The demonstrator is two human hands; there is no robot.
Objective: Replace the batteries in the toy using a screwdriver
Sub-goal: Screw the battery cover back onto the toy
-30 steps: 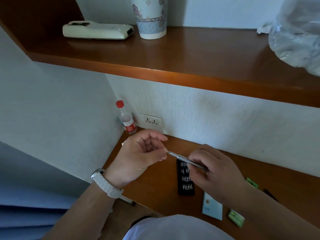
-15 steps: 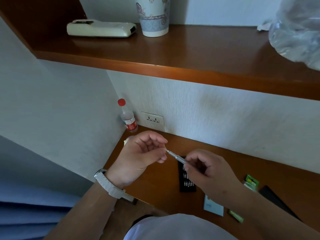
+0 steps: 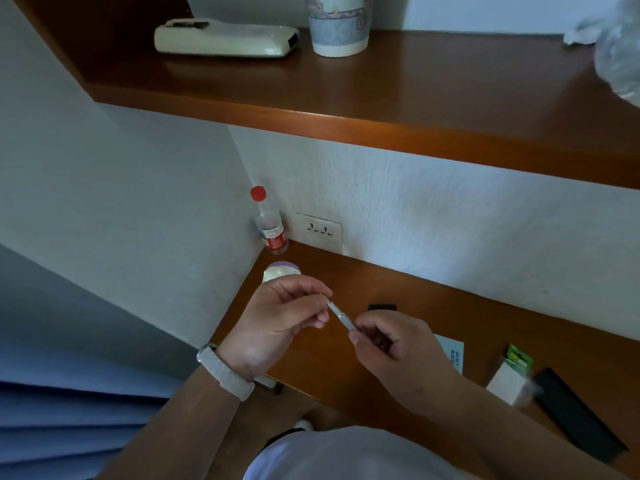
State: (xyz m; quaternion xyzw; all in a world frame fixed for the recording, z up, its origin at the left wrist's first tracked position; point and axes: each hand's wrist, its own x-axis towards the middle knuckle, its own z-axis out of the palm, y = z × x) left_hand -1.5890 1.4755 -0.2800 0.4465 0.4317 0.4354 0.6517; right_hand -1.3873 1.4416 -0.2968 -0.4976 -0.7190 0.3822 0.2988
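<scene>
Near right edge: a long black case point(image 3: 575, 420) lies on the wooden desk point(image 3: 450, 306), with a white packet point(image 3: 507, 386) just to its left.
Battery pack: a green pack point(image 3: 517, 358) touches the far end of the white packet; what it holds is too small to tell.
Card: a pale blue-and-white card point(image 3: 453, 353) lies flat, partly hidden behind the right wrist.
Right hand: the right hand point(image 3: 398, 351) has its fingers curled round the near end of the screwdriver point(image 3: 341, 317).
Left hand: the left hand point(image 3: 277, 323), above a white wristband point(image 3: 225, 372), pinches the screwdriver's far tip with thumb and fingertips – the silver shaft bridges the two hands above the desk.
Blocked: a black holder point(image 3: 382, 307) shows only its far edge past the right hand.
Toy: the toy point(image 3: 282, 270), purple and cream, sits on the desk's far left, half covered by the left hand.
Corner: a red-capped bottle point(image 3: 270, 226) stands upright beside a wall socket point(image 3: 320, 230).
Shelf: the shelf point(image 3: 415, 109) above carries a cream handset point(image 3: 225, 38), a patterned cup point(image 3: 337, 26) whose inside is out of view, and clear plastic wrap point(image 3: 620, 53) at far right.
</scene>
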